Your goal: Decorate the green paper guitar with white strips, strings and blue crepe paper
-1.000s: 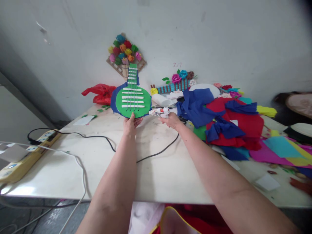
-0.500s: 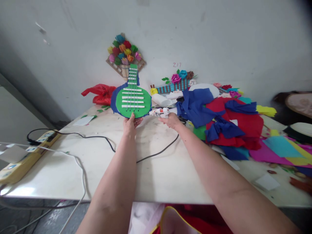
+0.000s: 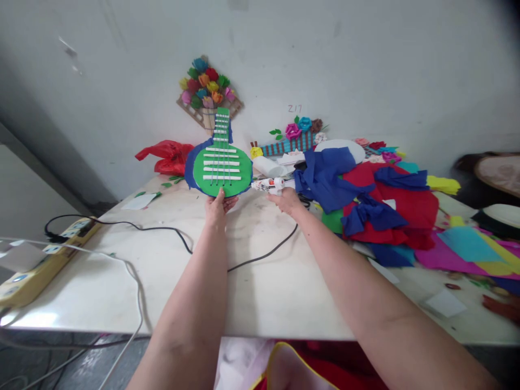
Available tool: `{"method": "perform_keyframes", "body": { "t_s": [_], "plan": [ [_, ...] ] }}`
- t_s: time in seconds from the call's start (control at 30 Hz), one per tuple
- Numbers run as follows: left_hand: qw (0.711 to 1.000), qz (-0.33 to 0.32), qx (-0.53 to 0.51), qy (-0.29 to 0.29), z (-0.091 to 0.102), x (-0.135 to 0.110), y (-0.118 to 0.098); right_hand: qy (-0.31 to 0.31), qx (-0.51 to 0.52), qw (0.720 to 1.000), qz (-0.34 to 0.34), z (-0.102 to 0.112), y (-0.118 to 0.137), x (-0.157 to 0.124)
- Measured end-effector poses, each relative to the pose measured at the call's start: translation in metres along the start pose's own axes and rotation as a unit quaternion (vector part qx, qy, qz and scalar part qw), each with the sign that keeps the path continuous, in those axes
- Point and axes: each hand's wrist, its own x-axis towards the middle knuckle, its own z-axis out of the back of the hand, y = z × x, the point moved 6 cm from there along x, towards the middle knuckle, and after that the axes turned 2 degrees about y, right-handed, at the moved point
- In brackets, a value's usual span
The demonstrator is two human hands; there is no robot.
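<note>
My left hand (image 3: 218, 206) grips the bottom edge of a paper guitar (image 3: 220, 165), green on a blue backing with white strips across it. The guitar stands upright at the far side of the white table (image 3: 252, 281), its neck reaching up the wall. My right hand (image 3: 287, 200) holds a small white glue gun (image 3: 268, 186), whose nozzle points left toward the guitar's right edge. The gun's black cord (image 3: 260, 254) trails back across the table.
A heap of blue, red and coloured paper sheets (image 3: 385, 211) covers the right side. Paper flower crafts (image 3: 209, 84) hang on the wall, a red plastic bag (image 3: 168, 156) lies behind the guitar, and a yellow power strip (image 3: 44, 254) with cables sits at the left.
The glue gun has shifted slightly upward and to the right in my right hand. The guitar and my left hand have stayed in place.
</note>
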Motion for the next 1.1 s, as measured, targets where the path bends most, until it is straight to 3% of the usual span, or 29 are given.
{"method": "perform_keyframes", "body": {
  "t_s": [0.5,1.1],
  "plan": [
    [1.0,-0.005,0.002,0.007,0.0016,0.0009,0.0015,-0.027,-0.043,0.999,-0.019,0.005,-0.0009,-0.0011],
    [1.0,-0.008,0.0,0.003,0.0036,0.0041,0.0029,0.01,-0.047,0.999,-0.012,0.003,0.0067,-0.0035]
  ]
}}
